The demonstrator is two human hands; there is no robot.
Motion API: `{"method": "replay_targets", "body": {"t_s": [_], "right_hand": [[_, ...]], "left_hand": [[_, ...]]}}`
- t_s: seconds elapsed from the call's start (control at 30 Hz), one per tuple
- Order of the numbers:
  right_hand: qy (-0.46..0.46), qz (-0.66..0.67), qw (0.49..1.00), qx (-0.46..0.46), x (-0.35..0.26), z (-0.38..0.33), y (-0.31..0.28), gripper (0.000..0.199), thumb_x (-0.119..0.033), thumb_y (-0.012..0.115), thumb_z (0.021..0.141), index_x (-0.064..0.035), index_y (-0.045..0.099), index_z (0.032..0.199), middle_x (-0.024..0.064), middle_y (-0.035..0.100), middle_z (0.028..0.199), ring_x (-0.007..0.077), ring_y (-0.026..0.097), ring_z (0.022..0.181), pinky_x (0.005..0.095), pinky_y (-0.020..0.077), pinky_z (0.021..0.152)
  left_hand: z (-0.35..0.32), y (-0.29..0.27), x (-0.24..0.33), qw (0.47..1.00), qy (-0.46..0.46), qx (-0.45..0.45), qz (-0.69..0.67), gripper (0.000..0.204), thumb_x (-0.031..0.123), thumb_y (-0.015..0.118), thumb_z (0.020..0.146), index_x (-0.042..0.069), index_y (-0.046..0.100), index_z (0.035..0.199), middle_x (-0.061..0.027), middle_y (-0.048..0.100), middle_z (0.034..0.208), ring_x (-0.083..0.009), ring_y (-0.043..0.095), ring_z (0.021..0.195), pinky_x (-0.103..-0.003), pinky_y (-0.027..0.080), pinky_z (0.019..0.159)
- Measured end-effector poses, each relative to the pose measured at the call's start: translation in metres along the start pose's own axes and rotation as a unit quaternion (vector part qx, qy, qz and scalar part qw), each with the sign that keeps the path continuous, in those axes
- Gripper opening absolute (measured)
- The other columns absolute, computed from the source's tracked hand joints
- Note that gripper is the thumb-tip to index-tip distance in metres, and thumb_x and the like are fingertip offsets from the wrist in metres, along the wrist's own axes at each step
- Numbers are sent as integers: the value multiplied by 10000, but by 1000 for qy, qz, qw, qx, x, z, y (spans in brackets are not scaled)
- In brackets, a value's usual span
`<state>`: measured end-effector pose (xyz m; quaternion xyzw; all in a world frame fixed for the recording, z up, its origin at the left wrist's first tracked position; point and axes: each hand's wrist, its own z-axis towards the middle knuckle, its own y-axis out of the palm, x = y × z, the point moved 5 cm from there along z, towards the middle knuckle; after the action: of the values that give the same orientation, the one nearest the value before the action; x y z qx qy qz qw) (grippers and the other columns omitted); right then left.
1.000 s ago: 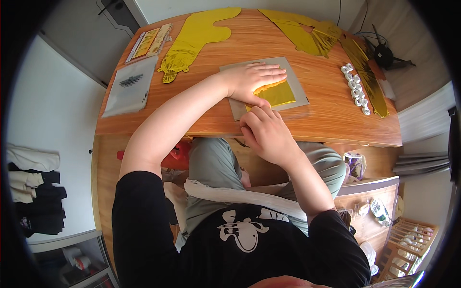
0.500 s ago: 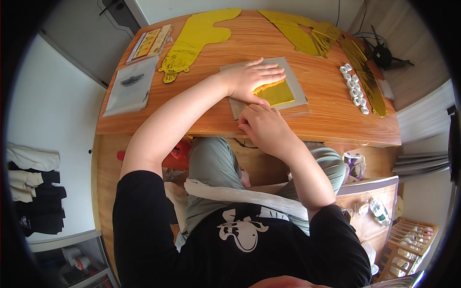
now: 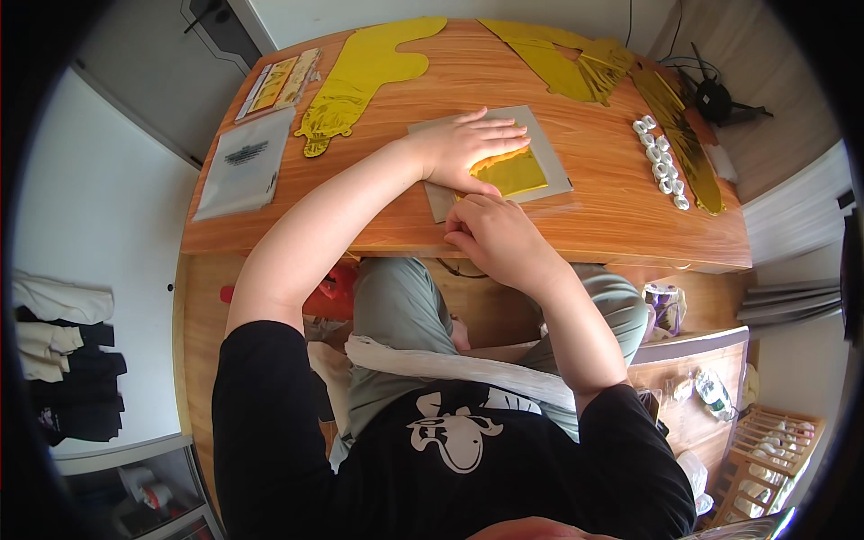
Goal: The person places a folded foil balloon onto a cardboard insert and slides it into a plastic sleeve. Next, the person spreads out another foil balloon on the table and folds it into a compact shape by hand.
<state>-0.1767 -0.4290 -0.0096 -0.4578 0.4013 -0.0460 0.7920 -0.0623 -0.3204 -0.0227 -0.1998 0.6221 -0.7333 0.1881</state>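
Observation:
A folded gold foil piece (image 3: 520,175) lies on a grey card (image 3: 538,128) near the middle of the desk's front. My left hand (image 3: 463,155) rests flat across the foil's left part, fingers stretched out to the right and thumb toward me. Just below it, at the card's near edge, my right hand (image 3: 492,227) is curled closed. Its fingertips are turned down and hidden, so what it pinches cannot be made out. The two hands almost touch at the left thumb.
Flat gold foil balloons (image 3: 369,67) lie along the desk's back and right (image 3: 688,144). Several small white rolls (image 3: 664,162) sit at the right. A clear plastic sleeve (image 3: 247,162) and a printed packet (image 3: 279,83) are at the left. A black stand-like object (image 3: 713,99) stands far right.
Almost nothing differs. The whole view has shifted slightly, and both hands keep the same pose at the foil and card.

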Motion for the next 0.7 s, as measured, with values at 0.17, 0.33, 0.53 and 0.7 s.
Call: {"method": "replay_targets", "body": {"t_s": [0.17, 0.33, 0.53, 0.7], "right_hand": [[-8, -61, 998, 8, -4, -1, 5, 95, -148, 661, 947, -69, 613, 967, 99, 642, 975, 313, 624, 984, 430, 483, 872], [-59, -125, 990, 27, -4, -7, 11, 65, -112, 625, 957, -68, 581, 974, 98, 595, 1003, 319, 582, 1046, 440, 459, 919], [-76, -34, 996, -15, -3, -16, -6, 58, -78, 602, 969, -56, 562, 1005, 134, 581, 1106, 357, 548, 1143, 441, 430, 1024], [-46, 166, 985, 21, 3, -55, -56, 22, -54, 549, 1015, -50, 540, 1035, 216, 533, 1453, 366, 500, 1367, 439, 387, 1122]], "left_hand": [[-1, 0, 1, 1000, 1, 1, -9, 971, 533, 764, 829, 209, 328, 1635, -31, 292, 1706, -247, 246, 1579, -527, 159, 1302], [-1, -2, 2, 1000, -4, 0, -16, 965, 494, 767, 834, 197, 322, 1637, -35, 289, 1707, -250, 248, 1578, -525, 171, 1300], [-1, 0, -2, 1000, 10, 9, -11, 955, 734, 602, 891, 165, 357, 1619, -61, 307, 1696, -254, 240, 1579, -519, 186, 1296], [-2, 4, -3, 1000, 4, 4, -10, 994, 769, 579, 881, 165, 329, 1630, -72, 295, 1700, -270, 240, 1578, -509, 188, 1295]]}}
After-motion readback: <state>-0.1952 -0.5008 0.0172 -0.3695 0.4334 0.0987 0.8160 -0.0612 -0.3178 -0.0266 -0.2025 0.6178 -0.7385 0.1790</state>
